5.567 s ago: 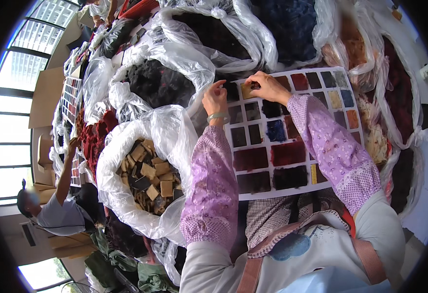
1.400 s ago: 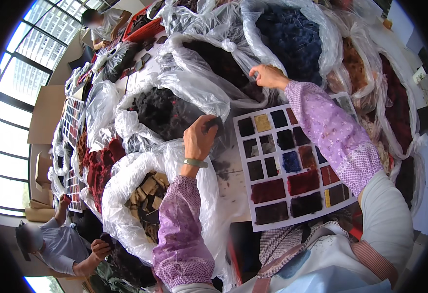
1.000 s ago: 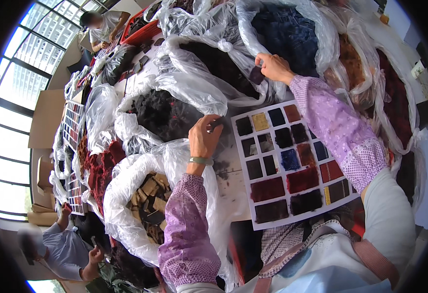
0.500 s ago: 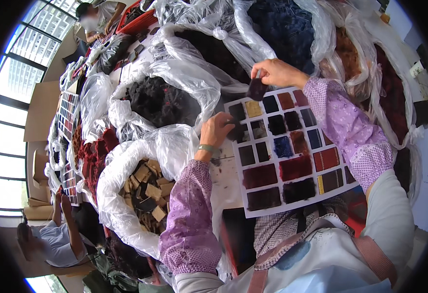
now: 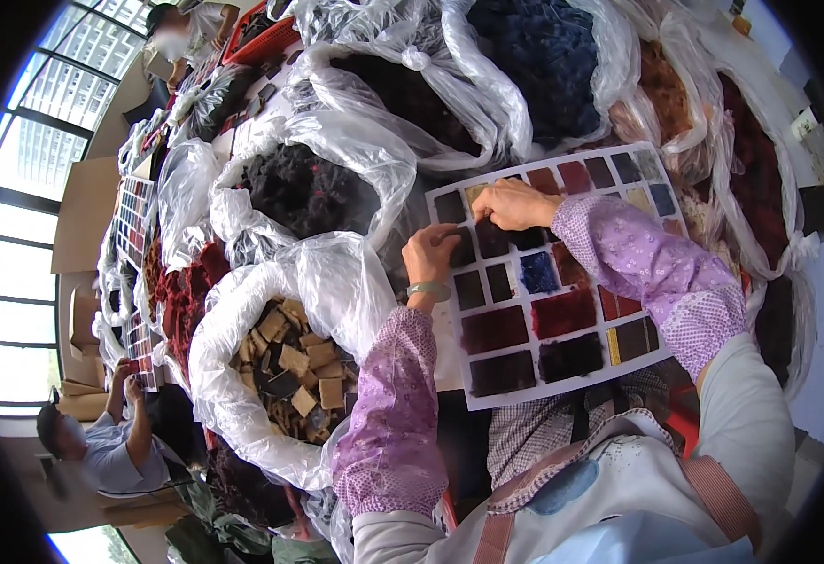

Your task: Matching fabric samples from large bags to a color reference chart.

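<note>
Purple flowered sleeves point(image 5: 388, 414) cover both forearms. The right hand point(image 5: 515, 204) holds its thumb and fingers narrow, pinching the upper edge of a dark maroon swatch point(image 5: 494, 241). Just beside it, the left hand point(image 5: 431, 252) bends its fingers close together, the tips touching a charcoal swatch point(image 5: 464, 247); whether they grip it, I cannot tell. Both swatches are over the white sample card point(image 5: 515, 398), which lies under the hands. A blue swatch point(image 5: 538, 273) is on the card, below the right hand. To the left of the left hand, a clear plastic bag point(image 5: 210, 376) contains beige and brown rectangular pieces point(image 5: 295, 360). Beyond the left hand is black fluffy material point(image 5: 299, 193); beyond the right hand, a blue pile point(image 5: 544, 75). Far to the left, a co-worker point(image 5: 125, 456) raises both hands near another sample card point(image 5: 136, 338).
</note>
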`<state>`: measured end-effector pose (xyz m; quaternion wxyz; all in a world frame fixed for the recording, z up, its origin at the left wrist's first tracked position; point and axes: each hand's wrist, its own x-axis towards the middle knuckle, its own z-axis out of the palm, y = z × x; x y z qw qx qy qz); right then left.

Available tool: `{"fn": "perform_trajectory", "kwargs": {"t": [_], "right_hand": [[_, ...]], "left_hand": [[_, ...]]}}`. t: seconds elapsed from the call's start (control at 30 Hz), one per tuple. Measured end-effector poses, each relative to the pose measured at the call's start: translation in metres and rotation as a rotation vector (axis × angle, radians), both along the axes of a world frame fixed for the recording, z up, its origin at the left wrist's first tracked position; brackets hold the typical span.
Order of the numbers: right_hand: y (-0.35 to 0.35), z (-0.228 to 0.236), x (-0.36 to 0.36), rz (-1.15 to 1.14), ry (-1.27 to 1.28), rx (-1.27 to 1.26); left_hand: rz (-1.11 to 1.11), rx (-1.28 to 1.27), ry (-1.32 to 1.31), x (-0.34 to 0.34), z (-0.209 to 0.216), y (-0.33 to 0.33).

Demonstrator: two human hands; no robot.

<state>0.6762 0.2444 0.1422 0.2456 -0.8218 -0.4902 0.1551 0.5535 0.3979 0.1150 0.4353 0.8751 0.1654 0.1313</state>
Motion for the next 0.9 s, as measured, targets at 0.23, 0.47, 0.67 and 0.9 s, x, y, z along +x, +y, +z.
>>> {"fn": "perform_trajectory", "kwargs": {"t": [0.23,0.47,0.67,0.9], "right_hand": [[-0.019,-0.017,-0.025,-0.088,-0.113,0.161],[-0.037,-0.018,-0.049,0.057,-0.568,0.228],[-0.036,-0.024,-0.037,0.042,-0.358,0.075],[-0.172,-0.003,0.015,-0.468,-0.489,0.421]], "left_hand": [[-0.213,0.509,-0.147,-0.021,-0.002,0.0],[-0.423,0.725,-0.164,-0.025,0.012,-0.006],[-0.451,0.773,0.087,-0.009,0.015,-0.013],[-0.431,0.733,0.068,0.008,0.042,-0.003]]}}
